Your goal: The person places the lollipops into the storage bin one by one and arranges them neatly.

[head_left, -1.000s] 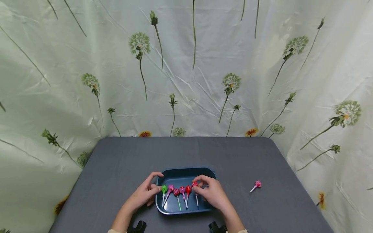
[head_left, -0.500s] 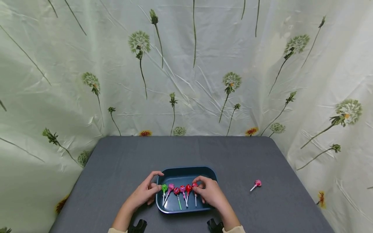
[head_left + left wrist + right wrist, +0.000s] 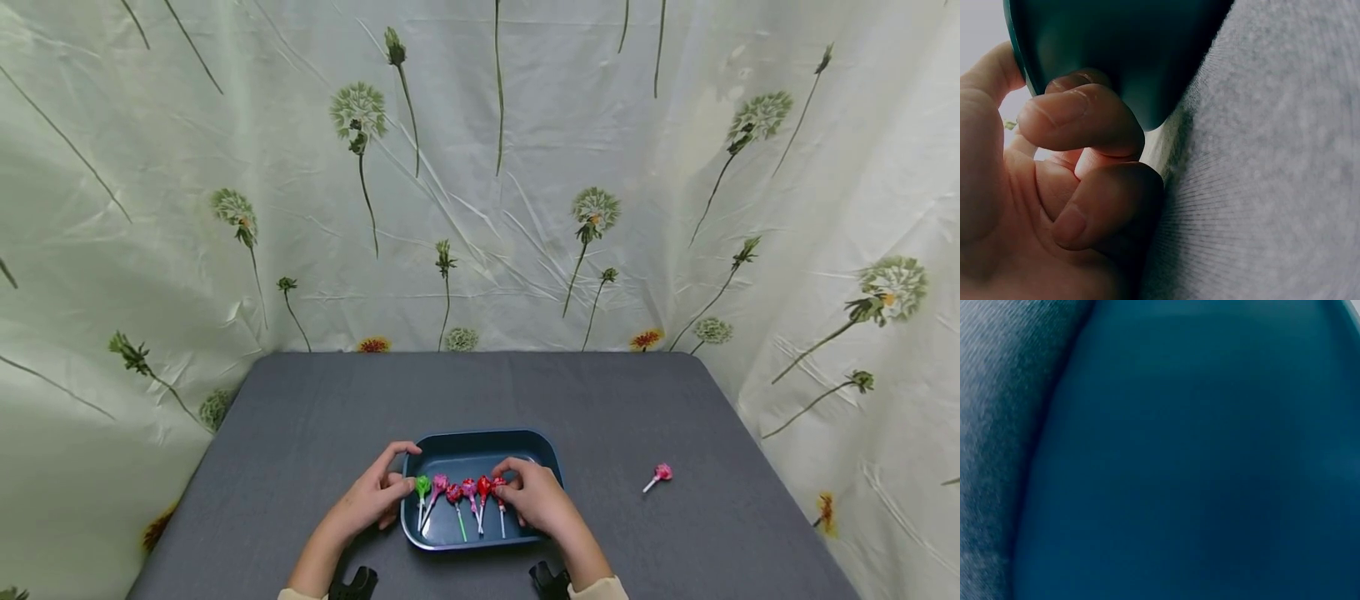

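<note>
A dark blue tray (image 3: pixel 480 546) holds a row of lollipops with heads pointing away from me. At its left end, my left hand (image 3: pixel 371 493) grips the rim. The left wrist view shows curled fingers (image 3: pixel 1085 119) against the outer wall of the tray (image 3: pixel 1116 50). Nearest that hand lies a green lollipop (image 3: pixel 423 486), then a pink lollipop (image 3: pixel 439 483). My right hand (image 3: pixel 536 496) pinches the head of a red lollipop (image 3: pixel 502 508) at the row's right end; its fingers partly cover the head. Beside it lies another red lollipop (image 3: pixel 483 487). The right wrist view shows only the tray wall (image 3: pixel 1179 456) and cloth.
A single pink lollipop (image 3: pixel 662 473) lies on the grey tablecloth (image 3: pixel 600 400), right of the tray. Black wrist straps (image 3: pixel 356 583) show on both forearms. A curtain with dandelion prints (image 3: pixel 480 208) hangs behind the table.
My right hand has shifted slightly left with the red lollipop, bringing it closer to the neighbouring red one. The left hand stays on the tray's rim.
</note>
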The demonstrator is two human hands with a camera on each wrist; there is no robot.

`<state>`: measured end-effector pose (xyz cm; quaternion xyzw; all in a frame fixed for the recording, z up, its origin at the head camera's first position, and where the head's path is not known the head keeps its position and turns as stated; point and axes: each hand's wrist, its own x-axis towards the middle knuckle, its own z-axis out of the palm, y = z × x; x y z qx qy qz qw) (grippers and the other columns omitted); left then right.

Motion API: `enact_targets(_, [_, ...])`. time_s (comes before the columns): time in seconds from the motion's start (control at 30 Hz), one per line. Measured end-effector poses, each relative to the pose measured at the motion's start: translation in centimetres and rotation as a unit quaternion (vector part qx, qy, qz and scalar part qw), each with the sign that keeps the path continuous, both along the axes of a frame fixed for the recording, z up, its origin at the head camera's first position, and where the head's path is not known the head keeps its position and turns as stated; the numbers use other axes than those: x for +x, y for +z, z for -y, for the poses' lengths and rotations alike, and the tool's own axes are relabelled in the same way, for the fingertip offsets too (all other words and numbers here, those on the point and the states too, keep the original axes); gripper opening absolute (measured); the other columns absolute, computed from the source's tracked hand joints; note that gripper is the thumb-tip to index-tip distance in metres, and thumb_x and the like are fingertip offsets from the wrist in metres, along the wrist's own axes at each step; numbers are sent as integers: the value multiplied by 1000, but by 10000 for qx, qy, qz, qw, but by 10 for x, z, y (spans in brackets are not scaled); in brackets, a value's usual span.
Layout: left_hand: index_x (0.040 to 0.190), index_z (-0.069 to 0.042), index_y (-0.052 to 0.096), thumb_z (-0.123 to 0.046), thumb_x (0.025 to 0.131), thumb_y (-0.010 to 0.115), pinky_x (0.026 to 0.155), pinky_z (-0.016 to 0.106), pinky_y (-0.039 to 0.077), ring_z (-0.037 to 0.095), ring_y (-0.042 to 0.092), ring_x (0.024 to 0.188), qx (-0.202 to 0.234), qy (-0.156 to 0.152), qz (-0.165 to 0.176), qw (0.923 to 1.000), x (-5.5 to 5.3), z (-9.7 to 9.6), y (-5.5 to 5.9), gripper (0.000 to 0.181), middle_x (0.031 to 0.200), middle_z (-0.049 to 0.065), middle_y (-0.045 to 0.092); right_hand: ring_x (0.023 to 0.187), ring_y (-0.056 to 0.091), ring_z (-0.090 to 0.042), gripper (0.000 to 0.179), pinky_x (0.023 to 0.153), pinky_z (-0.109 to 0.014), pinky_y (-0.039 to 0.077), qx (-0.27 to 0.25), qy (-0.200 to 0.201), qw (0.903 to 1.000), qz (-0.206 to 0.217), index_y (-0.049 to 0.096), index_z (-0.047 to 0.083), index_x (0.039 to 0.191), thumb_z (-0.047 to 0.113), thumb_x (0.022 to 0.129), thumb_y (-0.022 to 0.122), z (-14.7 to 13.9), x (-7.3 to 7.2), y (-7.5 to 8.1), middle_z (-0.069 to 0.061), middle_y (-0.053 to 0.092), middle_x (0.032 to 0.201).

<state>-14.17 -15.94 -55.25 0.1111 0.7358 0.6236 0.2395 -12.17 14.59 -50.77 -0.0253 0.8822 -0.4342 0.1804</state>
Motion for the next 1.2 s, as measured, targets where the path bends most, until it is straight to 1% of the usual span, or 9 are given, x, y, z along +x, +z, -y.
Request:
enact_targets(0.2, [153, -14, 34, -21, 106, 61, 49, 22, 44, 11, 45, 49, 7, -12, 16, 10000, -1, 0, 1, 54, 67, -1, 52, 46, 47, -11, 18, 47, -23, 36, 143, 21, 9999, 6, 74, 15, 118, 12, 101, 70, 1, -1, -1, -2, 58, 69])
enact_targets(0.37, [153, -15, 34, -22, 106, 61, 49, 22, 43, 10, 45, 49, 46, -8, 22, 10000, -2, -1, 1, 54, 67, -1, 51, 57, 49, -14, 21, 52, -25, 37, 337, 48, 9993, -123, 77, 17, 118, 10, 99, 70, 1, -2, 1, -1, 57, 74])
enact_targets(0.5, [153, -14, 34, -22, 107, 61, 49, 22, 43, 10, 45, 49, 38, -12, 1, 10000, -2, 0, 1, 54, 67, -2, 51, 64, 52, -16, 23, 56, -27, 37, 433, 72, 9989, -166, 77, 17, 119, 10, 98, 73, 1, -3, 0, -2, 58, 77])
enact_targets(0.63, [153, -14, 34, -21, 106, 61, 49, 22, 43, 10, 45, 48, 54, -21, 19, 10000, 0, 0, 1, 54, 67, -2, 51, 64, 51, -16, 22, 57, -27, 36, 382, 64, 9991, -170, 77, 16, 117, 12, 95, 77, 2, -2, -1, -2, 57, 76])
enact_targets(0.77, [153, -14, 34, -21, 106, 62, 49, 22, 43, 11, 45, 49, 38, -5, 30, 10000, 0, 0, 1, 55, 67, -1, 51, 63, 50, -16, 21, 56, -26, 36, 281, 61, 9994, -203, 77, 15, 115, 11, 95, 77, 1, -2, 0, -1, 56, 75])
enact_targets(0.87, [153, -14, 35, -21, 106, 62, 49, 22, 43, 11, 46, 49, 25, -4, 32, 10000, -1, 0, 1, 55, 67, -1, 51, 61, 49, -15, 20, 55, -26, 37, 56, -8, 9997, -218, 76, 15, 116, 14, 96, 77, -1, -1, 2, 1, 57, 75])
enact_targets(0.97, [153, -15, 35, -21, 106, 62, 49, 23, 43, 11, 46, 49, 30, -7, 20, 10000, -3, 1, 0, 55, 67, -1, 52, 58, 47, -13, 24, 53, -25, 38, -391, -82, 9990, -202, 74, 13, 120, 17, 97, 76, -3, -2, 4, 2, 60, 77])
enact_targets(1.07, [154, -15, 34, -22, 106, 62, 49, 23, 44, 11, 46, 48, 37, -16, 24, 10000, -3, 1, 0, 55, 67, -1, 53, 53, 44, -12, 33, 50, -24, 36, -953, -161, 9953, -94, 70, 10, 128, 20, 97, 76, -7, -2, 7, 2, 63, 81])
enact_targets(1.2, [154, -15, 33, -22, 107, 61, 49, 24, 44, 12, 47, 49, 40, -28, 57, 10000, -2, 2, -1, 56, 67, -1, 53, 49, 39, -11, 43, 47, -22, 33, -1473, -332, 9885, 40, 64, 7, 136, 20, 96, 77, -12, -2, 10, 1, 65, 83])
